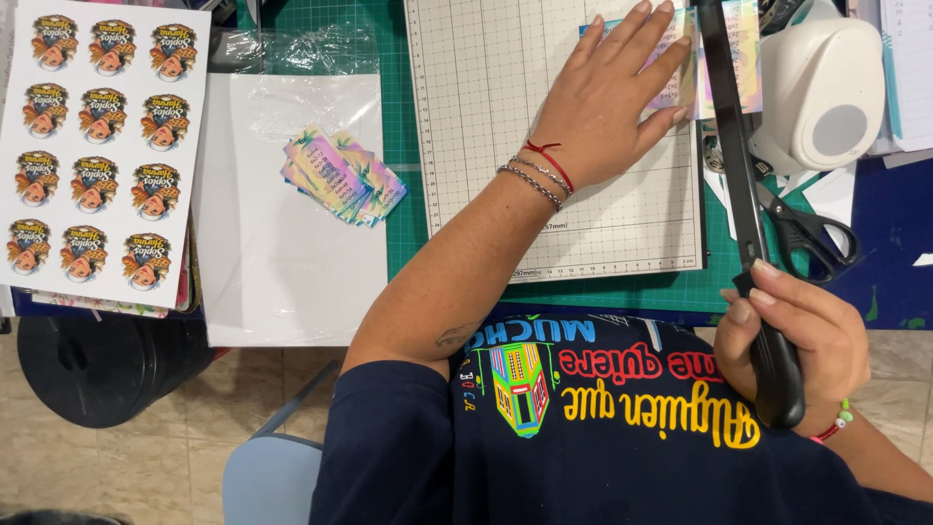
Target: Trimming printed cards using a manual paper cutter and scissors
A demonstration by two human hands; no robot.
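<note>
Head view: left hand (607, 97) flat, fingers spread, pinning holographic card strip (724, 53) to gridded cutter board (486, 117) so it can't slip; right hand (792, 335) clenched on blade-arm handle (777, 374), w/ blade arm (731, 126) crossing strip just beyond left fingertips.

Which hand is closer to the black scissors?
The right hand. It grips the cutter handle just below the scissors. The left hand is farther away, pressing shiny paper flat on the cutting board.
</note>
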